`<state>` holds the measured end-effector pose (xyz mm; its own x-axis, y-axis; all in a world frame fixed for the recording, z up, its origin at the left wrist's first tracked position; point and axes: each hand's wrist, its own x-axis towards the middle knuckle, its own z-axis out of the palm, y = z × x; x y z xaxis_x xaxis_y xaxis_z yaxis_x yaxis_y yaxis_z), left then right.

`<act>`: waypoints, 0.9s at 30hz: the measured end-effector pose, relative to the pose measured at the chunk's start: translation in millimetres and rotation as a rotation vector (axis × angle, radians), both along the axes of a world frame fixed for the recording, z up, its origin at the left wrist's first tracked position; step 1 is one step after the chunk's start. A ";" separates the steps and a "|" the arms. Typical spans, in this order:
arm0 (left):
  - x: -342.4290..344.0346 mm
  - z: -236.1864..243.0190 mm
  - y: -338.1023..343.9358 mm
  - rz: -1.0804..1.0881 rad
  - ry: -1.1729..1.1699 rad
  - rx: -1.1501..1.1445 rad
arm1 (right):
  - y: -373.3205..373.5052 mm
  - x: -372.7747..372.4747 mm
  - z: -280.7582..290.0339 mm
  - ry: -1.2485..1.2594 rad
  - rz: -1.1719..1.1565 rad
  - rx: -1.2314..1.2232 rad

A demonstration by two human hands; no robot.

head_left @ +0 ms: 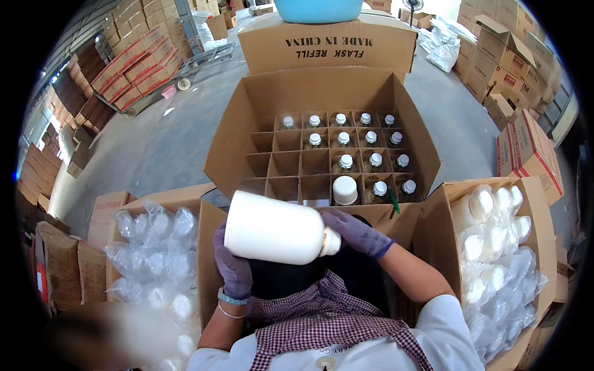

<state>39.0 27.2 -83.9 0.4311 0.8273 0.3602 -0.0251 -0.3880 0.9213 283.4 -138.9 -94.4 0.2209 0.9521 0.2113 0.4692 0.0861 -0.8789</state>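
Note:
I hold a big white flask (275, 227) tilted sideways above my lap, its wide base to the left and its narrow neck to the right. My gloved left hand (234, 266) grips the base end; some of its fingers are hidden behind the flask. At the neck, my gloved right hand (359, 234) has its fingers closed. Just beyond stands an open carton (322, 93) with cardboard dividers. Several clear bottles with white caps (344, 140) fill its right and far cells. A wide white cup-like top (344, 190) sits in a near cell, and several left cells are bare.
Bagged white pieces fill an open carton (207, 247) at my left and another carton (538, 247) at my right. A green slim tool (394, 201) rests at the divided carton's near edge. A blue basin (318, 11) stands on a carton (328, 46) beyond.

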 end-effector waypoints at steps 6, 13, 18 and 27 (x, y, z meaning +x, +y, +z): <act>19.8 2.2 -22.9 -0.070 -0.223 -0.424 | -35.9 -28.7 40.5 -0.533 -0.187 0.531; 4.7 -1.0 -23.4 0.040 0.143 0.004 | -51.0 -42.6 46.3 0.622 -0.184 0.026; 0.5 1.5 -13.2 -0.037 0.187 0.036 | -52.6 -43.3 41.5 0.378 -0.259 0.067; 59.5 44.0 25.8 -0.412 0.145 -0.034 | -76.5 -27.9 42.8 -0.784 -0.326 0.506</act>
